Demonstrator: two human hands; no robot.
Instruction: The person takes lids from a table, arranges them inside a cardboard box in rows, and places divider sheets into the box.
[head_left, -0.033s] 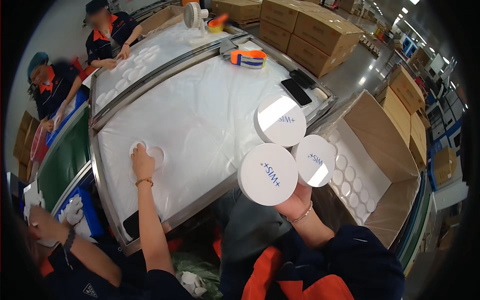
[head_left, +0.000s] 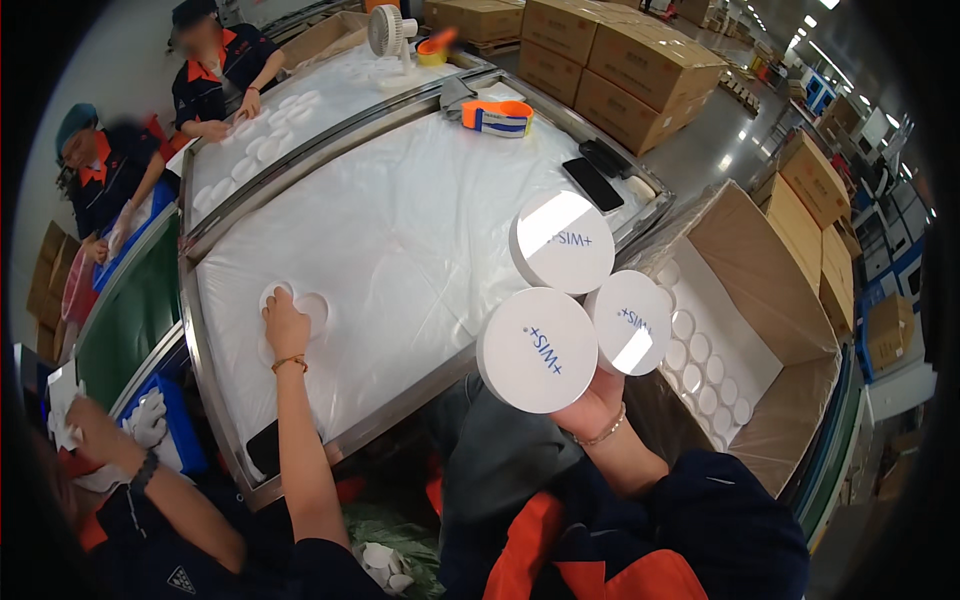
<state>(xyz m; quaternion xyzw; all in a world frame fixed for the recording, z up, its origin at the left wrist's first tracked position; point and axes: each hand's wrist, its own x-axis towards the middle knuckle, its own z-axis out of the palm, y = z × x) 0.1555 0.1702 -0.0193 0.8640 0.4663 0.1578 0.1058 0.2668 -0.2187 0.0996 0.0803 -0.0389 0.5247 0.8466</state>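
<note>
Three round white lids with blue print on their flat tops, a front lid [head_left: 538, 350], an upper lid [head_left: 562, 240] and a smaller-looking lid [head_left: 630, 318], are bunched together in my right hand [head_left: 592, 402]. Its fingers are mostly hidden beneath them. On the plastic-covered table [head_left: 400, 240], my left hand [head_left: 287, 318] has its fingers bent over the rim of a white round piece [head_left: 270, 292]. A second white round piece [head_left: 315, 312] lies against that hand.
An open carton [head_left: 770, 270] at right holds rows of white round pieces. A phone [head_left: 592, 183], an orange-banded roll [head_left: 497, 118] and another phone [head_left: 264, 450] lie on the table. Co-workers sit at far left; one's hand [head_left: 105, 435] is at lower left beside a blue bin [head_left: 185, 435].
At lower left, the co-worker's hand has moved up slightly, and white material shows at its fingers. My own hands and the lids have hardly moved.
</note>
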